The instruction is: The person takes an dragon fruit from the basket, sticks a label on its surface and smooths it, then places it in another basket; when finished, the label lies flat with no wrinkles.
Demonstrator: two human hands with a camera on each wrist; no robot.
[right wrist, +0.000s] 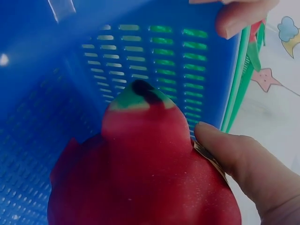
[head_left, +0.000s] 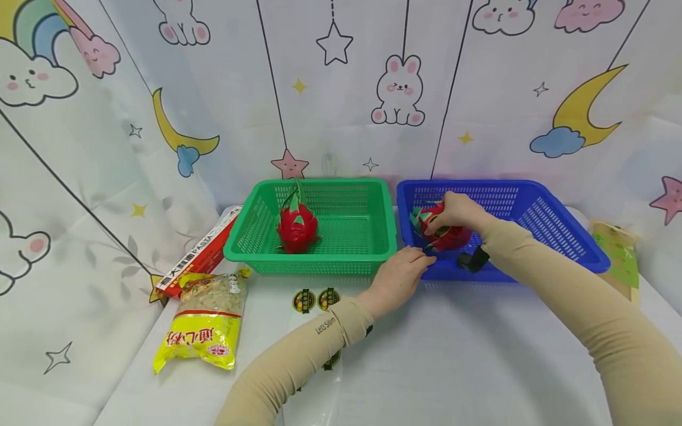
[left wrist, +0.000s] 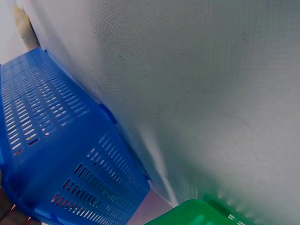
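Observation:
My right hand (head_left: 462, 212) grips a red dragon fruit (head_left: 454, 238) at the left end of the blue basket (head_left: 554, 236). In the right wrist view the thumb (right wrist: 239, 157) lies against the edge of a dark, gold-edged sticker (right wrist: 208, 157) on the fruit's side. The fruit's green-tipped end (right wrist: 140, 96) points toward the basket wall. My left hand (head_left: 398, 277) holds the near left corner of the blue basket's rim, fingertips (right wrist: 234, 21) curled over it. Another dragon fruit (head_left: 298, 235), with long green leaves, lies in the green basket (head_left: 314, 258).
A clear sheet of round black-and-gold stickers (head_left: 304, 301) lies under my left forearm. On the left are a yellow pasta bag (head_left: 205, 325) and a red pasta box (head_left: 205, 251). A green packet (head_left: 615, 254) lies right of the blue basket. A patterned curtain (head_left: 341, 118) hangs behind.

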